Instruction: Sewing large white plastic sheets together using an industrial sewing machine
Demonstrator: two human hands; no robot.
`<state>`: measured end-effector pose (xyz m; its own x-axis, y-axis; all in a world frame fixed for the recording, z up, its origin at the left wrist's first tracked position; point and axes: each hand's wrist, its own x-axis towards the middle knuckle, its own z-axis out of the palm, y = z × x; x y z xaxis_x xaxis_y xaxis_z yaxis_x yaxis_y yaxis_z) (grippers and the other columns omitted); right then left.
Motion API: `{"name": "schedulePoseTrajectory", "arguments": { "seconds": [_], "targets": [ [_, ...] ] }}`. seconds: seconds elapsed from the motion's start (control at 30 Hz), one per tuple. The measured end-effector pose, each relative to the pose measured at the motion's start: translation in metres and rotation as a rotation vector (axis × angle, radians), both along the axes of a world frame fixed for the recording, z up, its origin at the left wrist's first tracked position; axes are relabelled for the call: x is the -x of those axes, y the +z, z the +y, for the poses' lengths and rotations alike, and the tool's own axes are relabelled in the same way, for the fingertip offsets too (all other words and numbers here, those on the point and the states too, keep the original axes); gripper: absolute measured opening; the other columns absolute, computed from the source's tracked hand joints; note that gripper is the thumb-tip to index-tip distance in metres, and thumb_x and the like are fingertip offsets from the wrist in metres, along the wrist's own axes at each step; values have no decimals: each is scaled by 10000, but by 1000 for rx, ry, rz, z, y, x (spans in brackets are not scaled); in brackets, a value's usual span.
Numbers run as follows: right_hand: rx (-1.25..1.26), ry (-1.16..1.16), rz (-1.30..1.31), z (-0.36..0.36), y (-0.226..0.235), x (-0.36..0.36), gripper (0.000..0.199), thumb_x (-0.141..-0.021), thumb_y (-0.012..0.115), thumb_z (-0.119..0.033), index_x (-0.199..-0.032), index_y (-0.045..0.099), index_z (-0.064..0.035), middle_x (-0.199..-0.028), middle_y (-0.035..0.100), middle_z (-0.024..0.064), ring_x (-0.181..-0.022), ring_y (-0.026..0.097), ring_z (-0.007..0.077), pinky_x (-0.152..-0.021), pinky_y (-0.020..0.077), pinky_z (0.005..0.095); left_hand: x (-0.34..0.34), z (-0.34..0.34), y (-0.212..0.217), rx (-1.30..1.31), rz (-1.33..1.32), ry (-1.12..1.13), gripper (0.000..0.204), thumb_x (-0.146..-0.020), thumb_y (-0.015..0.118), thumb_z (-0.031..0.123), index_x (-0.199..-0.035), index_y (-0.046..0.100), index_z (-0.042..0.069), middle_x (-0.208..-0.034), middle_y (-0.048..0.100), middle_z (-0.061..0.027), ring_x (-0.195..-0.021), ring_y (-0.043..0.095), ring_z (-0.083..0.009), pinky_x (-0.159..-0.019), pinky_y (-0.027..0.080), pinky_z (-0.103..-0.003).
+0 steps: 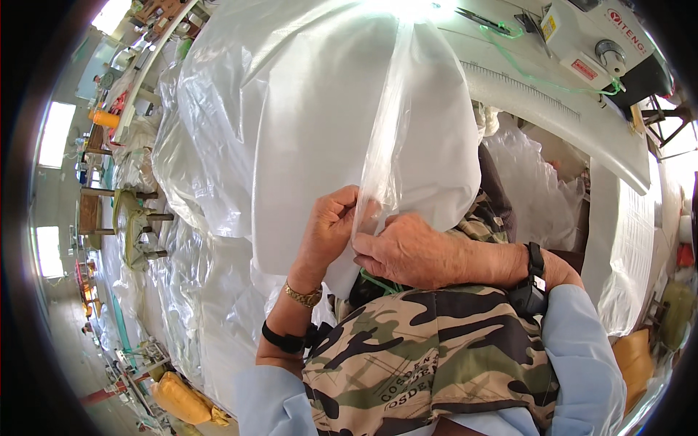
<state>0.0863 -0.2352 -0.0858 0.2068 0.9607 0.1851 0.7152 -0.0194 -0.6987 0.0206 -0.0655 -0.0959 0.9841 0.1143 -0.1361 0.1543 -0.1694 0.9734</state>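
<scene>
A large white, translucent plastic sheet (313, 123) spreads from the work table down toward my lap. Along it runs a narrow, clear plastic strip (385, 145), folded and shiny. My left hand (336, 221) has its fingers curled at the strip's near end, pinching its left edge. Just to the right, my right hand (407, 251) grips the same end between thumb and fingers. The two hands are close together, above my camouflage apron (436, 341). Exactly how the film layers lie between the fingertips is hidden.
A sewing machine (596, 47) stands at the far right, with green thread (509, 64) trailing from it. A ruler scale (523, 87) lines the table edge. Dark snips (481, 22) lie near a bright lamp (411, 7). Heaped clear plastic (193, 291) fills the left, beside a wooden stool (131, 229).
</scene>
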Motion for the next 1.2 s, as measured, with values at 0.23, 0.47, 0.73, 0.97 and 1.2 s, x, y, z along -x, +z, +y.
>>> {"name": "schedulePoseTrajectory", "arguments": {
  "seconds": [0.23,0.47,0.73,0.97,1.2],
  "targets": [
    [57,63,-3,9,5,-2,187,-888,618,-190,-865,527,-28,-584,574,153,-607,615,392,-592,500,479,-4,4,6,71,-50,67,164,-997,554,155,-983,619,5,-768,587,24,-691,461,-45,-615,416,-212],
    [62,73,-43,10,10,-2,173,-885,612,-181,-863,552,-20,-589,584,143,-604,615,387,-623,504,469,-16,7,11,-83,-15,61,275,-996,586,257,-859,597,18,-676,458,78,-633,366,-24,-552,297,-204],
    [-121,-484,439,-6,-3,-11,246,-942,617,-246,-955,579,-4,-727,609,86,-700,617,186,-710,502,315,-15,8,14,304,123,224,261,-946,664,230,-829,663,-4,-692,566,65,-616,474,-16,-536,369,-188],
    [-218,-762,1169,19,-42,-28,355,-958,633,-312,-943,621,42,-700,568,0,-616,503,101,-600,443,252,-10,19,12,348,188,289,263,-897,723,237,-925,728,-24,-760,692,-18,-626,601,-62,-563,476,-200],
    [-72,-599,1060,21,-74,-37,331,-928,610,-290,-839,644,27,-659,560,29,-602,516,115,-568,427,266,-12,21,17,327,65,288,252,-889,731,230,-908,731,-21,-756,688,-20,-638,592,-56,-557,457,-199]
  ]
}}
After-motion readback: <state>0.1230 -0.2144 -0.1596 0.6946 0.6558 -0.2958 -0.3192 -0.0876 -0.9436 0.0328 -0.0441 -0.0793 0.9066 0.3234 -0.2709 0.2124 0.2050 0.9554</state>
